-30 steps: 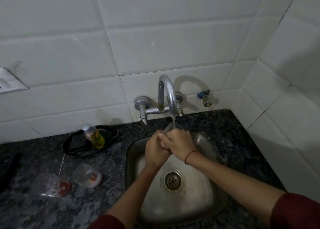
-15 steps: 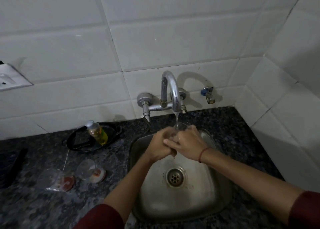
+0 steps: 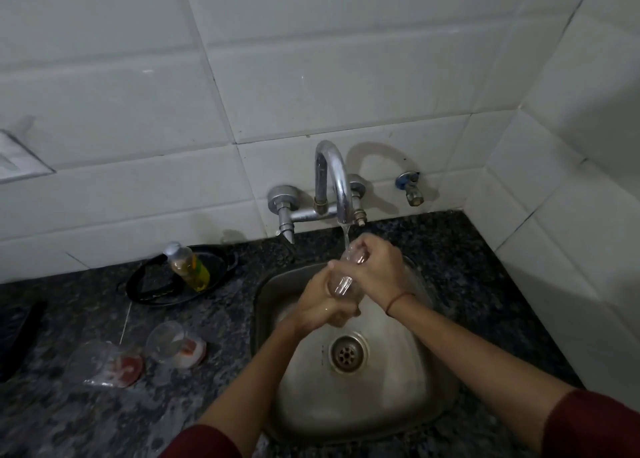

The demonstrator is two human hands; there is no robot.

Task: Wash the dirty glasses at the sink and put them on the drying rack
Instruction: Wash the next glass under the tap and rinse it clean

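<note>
Both of my hands hold a clear glass (image 3: pixel 341 283) over the steel sink (image 3: pixel 408 398), under a thin stream of water from the tap (image 3: pixel 334 180). My left hand (image 3: pixel 320 302) grips the glass from below near its base. My right hand (image 3: pixel 375 267) wraps its upper part near the rim. Much of the glass is hidden by my fingers. Two more clear glasses (image 3: pixel 166 341) (image 3: pixel 91 362) with red residue at the bottom lie on their sides on the dark granite counter (image 3: pixel 194 381), left of the sink.
A small bottle of yellow-green liquid (image 3: pixel 188 265) lies in a black oval tray (image 3: pixel 152 284) at the back left. A dark object (image 3: pixel 19 340) sits at the far left edge. A second small tap (image 3: pixel 410 187) sticks out of the tiled wall, which closes in on the right.
The glass has been turned and lifted in my hands, so more of its body shows between them. My left hand has slipped lower, toward the base. Water keeps running.
</note>
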